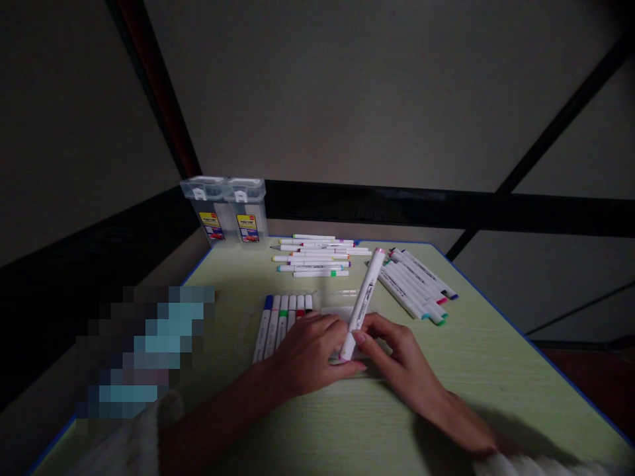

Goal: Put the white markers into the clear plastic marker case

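A white marker [366, 297] with a pinkish cap end stands tilted in front of me. My right hand [404, 360] pinches it near its lower end between thumb and fingers. Just left of it, my left hand [312, 350] is closed, its curled fingers beside the marker's lower part and its thumb stretched below. What the left fingers grip is hidden. Under and beyond the left hand lies a neat row of white markers [274, 324] with blue, green, red and black ends. A pale, see-through piece [333, 310] shows partly behind my hands.
Several loose markers [317, 259] lie crosswise at the back, and another slanted pile [414, 284] lies to the right. Two clear lidded marker boxes [248, 211] stand at the back left. The pale green table [476, 370] has a blue edge, with walls behind. A blurred patch covers the left.
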{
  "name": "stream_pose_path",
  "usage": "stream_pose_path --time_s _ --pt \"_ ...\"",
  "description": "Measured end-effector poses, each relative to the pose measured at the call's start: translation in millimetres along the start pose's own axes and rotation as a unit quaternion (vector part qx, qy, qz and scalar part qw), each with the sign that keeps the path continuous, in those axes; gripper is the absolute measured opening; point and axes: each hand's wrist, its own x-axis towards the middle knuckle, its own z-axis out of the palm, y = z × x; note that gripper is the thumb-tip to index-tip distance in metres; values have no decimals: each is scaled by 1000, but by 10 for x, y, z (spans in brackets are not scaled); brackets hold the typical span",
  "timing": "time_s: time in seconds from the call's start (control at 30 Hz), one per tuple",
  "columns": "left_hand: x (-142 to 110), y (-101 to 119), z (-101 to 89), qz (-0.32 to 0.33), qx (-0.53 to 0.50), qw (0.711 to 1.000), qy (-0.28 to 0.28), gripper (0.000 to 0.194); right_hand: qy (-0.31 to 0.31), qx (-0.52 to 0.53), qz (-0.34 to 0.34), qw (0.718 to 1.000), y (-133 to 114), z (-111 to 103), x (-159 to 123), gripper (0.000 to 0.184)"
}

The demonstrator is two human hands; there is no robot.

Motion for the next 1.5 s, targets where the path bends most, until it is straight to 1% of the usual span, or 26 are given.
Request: stream_pose_path --time_s 0.07,0.23,0.33,0.6,0.77,0.87,1.03,1.13,1.2,1.27,1.3,1.33,1.5 --pt "-7 -7 3 9 -5 1000 -12 30 -3 6 2 1000 -8 1 1 20" --pt "-28 -25 0 60 -40 997 -27 37 -8 -6 -2 1000 -26 4 9 19" --pt "-31 -28 -8 64 -52 996 -36 41 -15 -15 -5 1000 -36 -5 11 20" --pt "-27 -12 -19 53 -30 998 -35 30 -23 -54 -1 998 -57 -63 38 20" --pt "-18 3 -16 48 8 998 -43 14 -43 -57 10 997 -49 -94 47 21" --pt "-9 -11 -15 40 44 998 -22 5 -42 -86 13 995 -32 -113 47 20" --pt "11 -91 -35 20 79 996 40 12 -13 -162 15 987 25 -205 70 21" --pt "23 -135 -42 15 86 994 66 12 6 -230 19 973 81 -311 101 23" --pt "28 -151 -42 15 91 993 75 12 18 -290 23 957 132 -395 125 24" --pt "30 -157 -41 18 95 992 77 12 29 -361 28 932 196 -482 148 23" --pt "30 -159 -41 17 96 992 76 13 21 -401 44 915 232 -522 158 24" --pt "29 -160 -40 16 97 992 74 13 14 -447 67 892 269 -558 165 24" --pt "22 -180 -29 9 103 993 60 12 -4 -492 108 864 465 -635 169 21"
